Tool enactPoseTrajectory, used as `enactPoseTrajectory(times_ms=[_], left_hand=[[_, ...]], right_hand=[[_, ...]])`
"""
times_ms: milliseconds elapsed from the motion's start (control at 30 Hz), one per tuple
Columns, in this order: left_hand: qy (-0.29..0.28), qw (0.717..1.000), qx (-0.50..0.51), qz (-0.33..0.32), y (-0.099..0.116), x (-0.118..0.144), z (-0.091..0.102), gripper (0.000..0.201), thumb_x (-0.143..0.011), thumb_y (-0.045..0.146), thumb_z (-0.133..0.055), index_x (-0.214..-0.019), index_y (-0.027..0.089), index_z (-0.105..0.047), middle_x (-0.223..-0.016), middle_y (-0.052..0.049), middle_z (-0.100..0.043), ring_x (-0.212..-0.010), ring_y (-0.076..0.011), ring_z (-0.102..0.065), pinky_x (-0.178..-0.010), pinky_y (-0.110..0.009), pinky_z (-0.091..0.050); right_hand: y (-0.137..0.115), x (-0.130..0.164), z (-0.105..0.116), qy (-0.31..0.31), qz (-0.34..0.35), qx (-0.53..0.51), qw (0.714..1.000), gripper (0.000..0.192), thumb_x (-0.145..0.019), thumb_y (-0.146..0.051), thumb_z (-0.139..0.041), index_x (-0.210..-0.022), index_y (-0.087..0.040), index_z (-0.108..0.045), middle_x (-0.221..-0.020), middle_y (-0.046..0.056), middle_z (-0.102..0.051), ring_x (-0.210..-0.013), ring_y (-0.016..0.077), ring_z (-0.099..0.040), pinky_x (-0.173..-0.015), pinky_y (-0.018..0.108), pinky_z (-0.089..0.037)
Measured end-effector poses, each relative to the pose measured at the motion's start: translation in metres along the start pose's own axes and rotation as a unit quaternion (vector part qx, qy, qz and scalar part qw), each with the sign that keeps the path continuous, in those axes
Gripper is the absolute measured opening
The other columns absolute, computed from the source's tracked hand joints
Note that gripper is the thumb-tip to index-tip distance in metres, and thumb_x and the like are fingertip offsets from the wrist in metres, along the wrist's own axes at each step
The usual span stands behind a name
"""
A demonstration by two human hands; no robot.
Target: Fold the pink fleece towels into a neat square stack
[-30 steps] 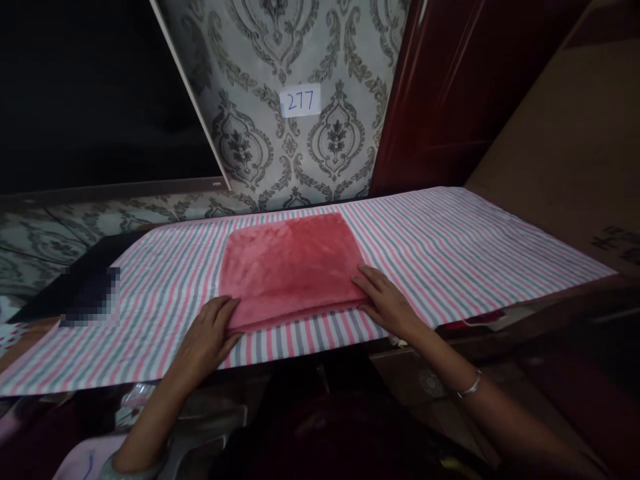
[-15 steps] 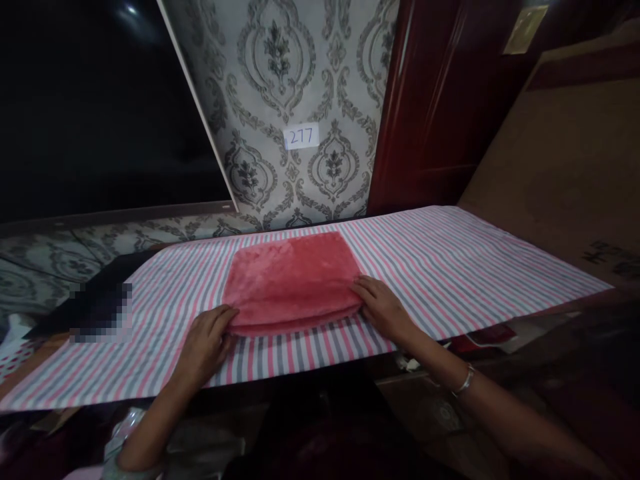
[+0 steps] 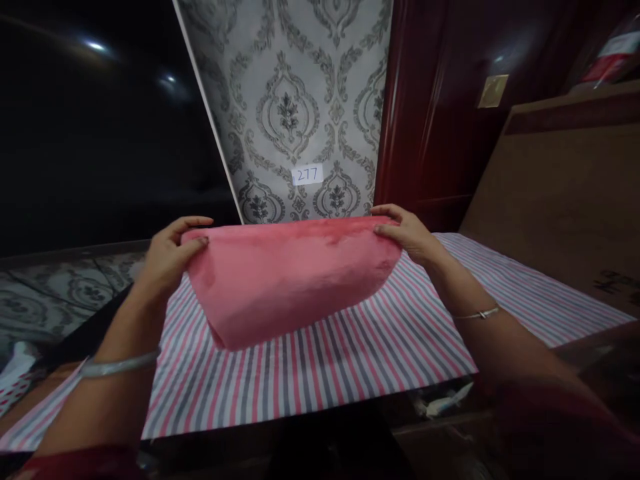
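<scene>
A folded pink plush cloth (image 3: pixel 295 273) hangs from both hands above the striped tablecloth (image 3: pixel 300 393). My left hand (image 3: pixel 173 250) pinches its upper left corner, with the thumb on the near side and the fingers behind. At the upper right corner, my right hand (image 3: pixel 405 233) grips it the same way. The cloth's top edge is stretched nearly straight between the hands, and its lower edge slants down to the left. Whether that lower edge touches the tablecloth, I cannot tell.
A large cardboard box (image 3: pixel 565 213) stands at the right, with a bottle (image 3: pixel 613 57) on top. Behind the table are a dark screen (image 3: pixel 100 120), patterned wallpaper with a paper label (image 3: pixel 307 175), and a dark red door (image 3: pixel 425 113). A small item (image 3: pixel 445 403) lies below the table edge.
The pink cloth was lying flat on the striped tablecloth with both hands at its near corners. Both hands have lifted it and moved up and away, and the view has tilted up.
</scene>
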State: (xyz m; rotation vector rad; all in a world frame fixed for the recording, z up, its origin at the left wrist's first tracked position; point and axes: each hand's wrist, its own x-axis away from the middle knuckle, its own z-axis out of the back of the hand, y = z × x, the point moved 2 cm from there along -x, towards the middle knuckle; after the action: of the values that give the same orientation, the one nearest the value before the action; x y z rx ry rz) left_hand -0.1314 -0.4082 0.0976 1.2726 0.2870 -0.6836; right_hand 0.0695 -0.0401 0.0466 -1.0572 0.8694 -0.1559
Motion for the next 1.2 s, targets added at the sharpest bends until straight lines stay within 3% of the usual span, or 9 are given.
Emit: enactPoseTrajectory(times_ms=[67, 167, 433, 533, 700, 833, 1000, 1100, 1200], left_hand=[[-0.023, 0.994, 0.081, 0.064, -0.007, -0.018, -0.011, 0.047, -0.061, 0.026, -0.072, -0.106, 0.015, -0.068, -0.073, 0.000, -0.064, -0.056, -0.0108, -0.047, -0.049, -0.023, -0.034], [-0.013, 0.988, 0.128, 0.084, -0.011, -0.040, -0.022, 0.042, -0.058, 0.029, -0.072, -0.098, 0.015, -0.070, -0.076, -0.004, -0.066, -0.059, -0.0134, -0.050, -0.048, -0.024, -0.034], [0.074, 0.984, 0.159, -0.018, 0.015, -0.070, -0.012, 0.043, -0.056, 0.019, -0.071, -0.098, 0.010, -0.069, -0.073, 0.000, -0.060, -0.062, -0.0087, -0.045, -0.054, -0.021, -0.032], [0.074, 0.987, 0.138, -0.024, 0.014, -0.082, -0.021, 0.037, -0.059, 0.018, -0.069, -0.095, 0.009, -0.070, -0.073, 0.001, -0.061, -0.064, -0.0084, -0.047, -0.057, -0.021, -0.034], [0.030, 0.988, 0.139, 0.056, -0.005, -0.106, -0.051, 0.025, -0.061, 0.014, -0.070, -0.086, 0.009, -0.070, -0.072, -0.001, -0.062, -0.063, -0.0096, -0.049, -0.056, -0.023, -0.037], [0.009, 0.996, 0.087, -0.007, -0.001, -0.112, -0.053, 0.041, -0.072, 0.019, -0.069, -0.112, 0.007, -0.067, -0.077, 0.001, -0.062, -0.064, -0.0085, -0.050, -0.060, -0.022, -0.038], [-0.018, 0.972, -0.069, -0.224, -0.007, -0.067, -0.029, 0.063, -0.085, 0.028, -0.064, -0.142, 0.008, -0.048, -0.113, -0.006, -0.064, -0.102, -0.0194, -0.060, -0.094, -0.035, -0.045], [-0.064, 0.932, -0.208, -0.290, -0.056, 0.006, -0.023, 0.060, -0.088, 0.025, -0.057, -0.146, 0.017, -0.044, -0.134, -0.012, -0.058, -0.121, -0.0274, -0.056, -0.106, -0.046, -0.043], [-0.194, 0.903, -0.276, -0.266, -0.125, 0.092, -0.030, 0.048, -0.089, 0.015, -0.043, -0.134, 0.027, -0.057, -0.116, -0.008, -0.067, -0.104, -0.0245, -0.065, -0.091, -0.040, -0.055]], right_hand=[[0.011, -0.017, -0.008, 0.004, -0.070, -0.072, 0.995, 0.044, -0.059, -0.035, -0.074, -0.099, -0.018, -0.069, -0.086, 0.001, -0.067, -0.070, 0.0161, -0.060, -0.070, 0.032, -0.051], [0.017, -0.040, -0.018, 0.032, -0.106, -0.126, 0.986, 0.042, -0.054, -0.032, -0.075, -0.093, -0.016, -0.070, -0.077, 0.000, -0.066, -0.065, 0.0146, -0.058, -0.064, 0.030, -0.050], [-0.016, -0.066, 0.006, 0.072, 0.041, -0.105, 0.991, 0.042, -0.067, -0.039, -0.075, -0.105, -0.021, -0.071, -0.089, 0.002, -0.069, -0.070, 0.0159, -0.061, -0.065, 0.032, -0.052], [-0.004, -0.077, 0.009, 0.072, 0.047, -0.091, 0.992, 0.037, -0.071, -0.039, -0.073, -0.103, -0.021, -0.071, -0.089, 0.003, -0.069, -0.074, 0.0174, -0.062, -0.068, 0.033, -0.054], [0.039, -0.103, -0.001, 0.080, 0.008, -0.072, 0.994, 0.031, -0.071, -0.038, -0.072, -0.094, -0.018, -0.069, -0.086, 0.005, -0.067, -0.076, 0.0185, -0.063, -0.072, 0.036, -0.055], [0.035, -0.107, 0.004, 0.124, 0.082, -0.016, 0.989, 0.039, -0.078, -0.041, -0.069, -0.110, -0.019, -0.067, -0.102, 0.007, -0.069, -0.092, 0.0215, -0.066, -0.083, 0.040, -0.056], [0.014, -0.038, 0.012, 0.114, 0.213, 0.161, 0.957, 0.053, -0.090, -0.042, -0.060, -0.140, -0.025, -0.052, -0.140, 0.008, -0.058, -0.128, 0.0283, -0.054, -0.108, 0.049, -0.044], [0.049, 0.047, 0.000, 0.017, 0.221, 0.279, 0.934, 0.062, -0.095, -0.035, -0.054, -0.153, -0.026, -0.036, -0.145, 0.011, -0.055, -0.129, 0.0313, -0.055, -0.106, 0.050, -0.048], [0.102, 0.135, -0.019, -0.107, 0.249, 0.324, 0.906, 0.056, -0.098, -0.020, -0.042, -0.153, -0.032, -0.039, -0.125, 0.009, -0.068, -0.111, 0.0272, -0.067, -0.093, 0.046, -0.058]])
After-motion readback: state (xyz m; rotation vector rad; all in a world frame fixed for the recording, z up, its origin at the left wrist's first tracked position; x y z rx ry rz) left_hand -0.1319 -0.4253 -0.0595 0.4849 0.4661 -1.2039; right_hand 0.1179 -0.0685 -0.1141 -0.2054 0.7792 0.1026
